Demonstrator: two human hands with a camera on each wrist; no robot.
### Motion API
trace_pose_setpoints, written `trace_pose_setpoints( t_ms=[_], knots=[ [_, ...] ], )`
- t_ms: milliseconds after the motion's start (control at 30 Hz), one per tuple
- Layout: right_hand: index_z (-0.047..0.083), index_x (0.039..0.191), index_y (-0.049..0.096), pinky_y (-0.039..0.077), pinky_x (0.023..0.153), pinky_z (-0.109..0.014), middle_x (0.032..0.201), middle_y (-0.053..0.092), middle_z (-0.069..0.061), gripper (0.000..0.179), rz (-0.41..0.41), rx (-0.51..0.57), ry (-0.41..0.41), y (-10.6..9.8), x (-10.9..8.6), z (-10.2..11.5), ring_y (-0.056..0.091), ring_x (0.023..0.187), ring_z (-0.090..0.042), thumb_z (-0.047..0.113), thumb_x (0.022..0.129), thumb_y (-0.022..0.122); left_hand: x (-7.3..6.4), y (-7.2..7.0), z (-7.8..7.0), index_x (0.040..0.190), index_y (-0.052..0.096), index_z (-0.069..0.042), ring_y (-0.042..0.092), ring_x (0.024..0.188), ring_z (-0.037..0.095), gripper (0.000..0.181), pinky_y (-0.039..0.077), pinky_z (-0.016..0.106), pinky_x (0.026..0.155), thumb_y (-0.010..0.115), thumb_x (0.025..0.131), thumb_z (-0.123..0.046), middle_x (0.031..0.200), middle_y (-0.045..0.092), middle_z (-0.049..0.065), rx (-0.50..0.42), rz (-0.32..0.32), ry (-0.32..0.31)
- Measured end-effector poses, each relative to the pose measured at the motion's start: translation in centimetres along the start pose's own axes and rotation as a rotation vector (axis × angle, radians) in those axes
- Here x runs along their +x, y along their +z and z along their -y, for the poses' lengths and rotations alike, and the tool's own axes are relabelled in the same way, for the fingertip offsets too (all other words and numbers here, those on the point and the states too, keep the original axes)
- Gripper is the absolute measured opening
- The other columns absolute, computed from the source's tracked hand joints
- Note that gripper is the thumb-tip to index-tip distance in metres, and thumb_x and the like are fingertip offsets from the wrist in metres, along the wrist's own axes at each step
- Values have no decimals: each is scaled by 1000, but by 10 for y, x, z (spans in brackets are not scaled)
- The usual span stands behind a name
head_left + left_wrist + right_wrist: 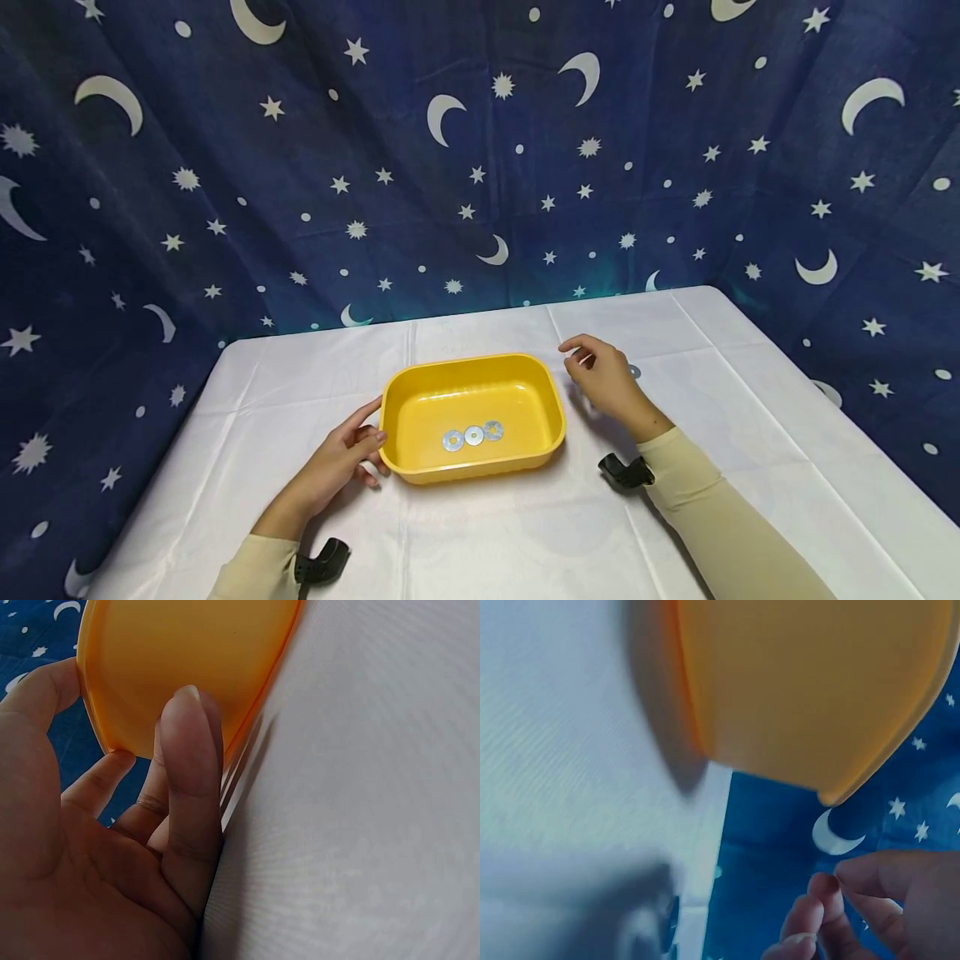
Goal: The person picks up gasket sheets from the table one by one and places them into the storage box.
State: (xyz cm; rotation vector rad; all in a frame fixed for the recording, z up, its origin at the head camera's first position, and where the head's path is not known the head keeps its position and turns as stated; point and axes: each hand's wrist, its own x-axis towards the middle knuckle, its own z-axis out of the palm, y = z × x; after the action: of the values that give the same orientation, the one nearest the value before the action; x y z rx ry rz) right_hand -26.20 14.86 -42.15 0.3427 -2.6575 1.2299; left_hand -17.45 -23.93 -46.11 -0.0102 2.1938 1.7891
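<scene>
A yellow plastic bin [472, 475] stands on the table. Inside, three flat metal washers [474, 435] lie side by side on its floor. My left hand [337, 462] holds the bin's left end, thumb at the rim and other fingers along the outside; the left wrist view shows them against the bin wall [180, 652]. Just beyond the bin's right end hovers my right hand [603, 379], fingers loosely bent, with nothing visible between them. Another washer [635, 372] lies on the table behind that hand, partly hidden by it.
A white cloth [300, 383] covers the table. Dark blue fabric [420, 192] with moons and stars hangs behind it and along both sides. Each wrist carries a black camera mount [322, 562].
</scene>
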Motion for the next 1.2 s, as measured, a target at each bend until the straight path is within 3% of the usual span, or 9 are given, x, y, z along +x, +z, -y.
trace_pose_setpoints(
  t_ms=[467,967,1200],
  knots=[
    [10,110,61,49,46,-27,83,58,-10,25,162,-26,179,-5,7,-31,53,54,-18,18,87,60,1,-1,-1,144,24,-34,64,74,27,61,57,33,59,56,91,-32,106,50,18,15,13,9],
    [10,112,62,41,55,-24,76,53,-6,29,229,-173,203,-6,9,-45,48,64,-18,19,84,62,1,-1,-2,143,25,-34,64,75,27,60,57,33,59,55,91,-32,105,49,17,20,11,11],
    [13,115,61,42,61,-25,81,57,-6,32,289,-256,219,-6,9,-44,50,71,-18,22,85,63,1,-1,-1,144,24,-33,64,75,26,61,57,33,59,55,92,-32,107,50,18,20,16,13]
  ],
)
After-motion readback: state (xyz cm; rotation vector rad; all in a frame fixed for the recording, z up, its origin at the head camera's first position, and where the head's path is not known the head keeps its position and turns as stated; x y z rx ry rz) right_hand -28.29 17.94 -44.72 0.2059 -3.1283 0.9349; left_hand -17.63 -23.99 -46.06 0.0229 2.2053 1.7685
